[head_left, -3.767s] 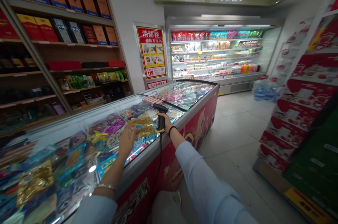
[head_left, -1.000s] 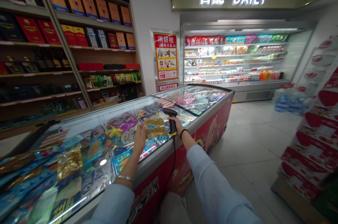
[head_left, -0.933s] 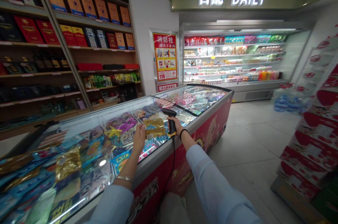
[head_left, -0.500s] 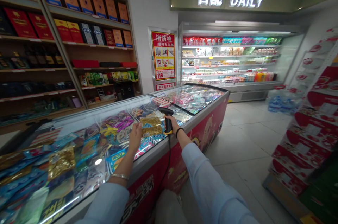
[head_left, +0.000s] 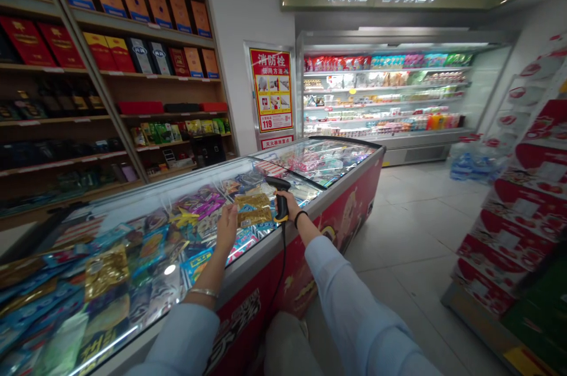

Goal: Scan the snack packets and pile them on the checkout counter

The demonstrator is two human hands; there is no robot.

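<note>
My left hand (head_left: 227, 229) is raised above a glass-topped chest freezer (head_left: 283, 240), and its fingers pinch a gold foil packet (head_left: 253, 209) by its left edge. My right hand (head_left: 289, 205) grips a black and yellow corded barcode scanner (head_left: 280, 200), held upright just right of the packet. The scanner's black cable (head_left: 282, 258) hangs down past the freezer's red front. Colourful foil packets fill the freezer under the glass.
Wooden shelves (head_left: 110, 75) of boxed goods and bottles stand to the left. A lit open chiller (head_left: 381, 92) sits behind the freezer, beneath a DAILY sign. A red-printed carton stack (head_left: 509, 211) rises at the right, and bottled water (head_left: 469, 163) lies on the tiled floor.
Both hands keep the same hold on the packet and the scanner. The whole view has drifted slightly left and upward, with only small shifts of my hands.
</note>
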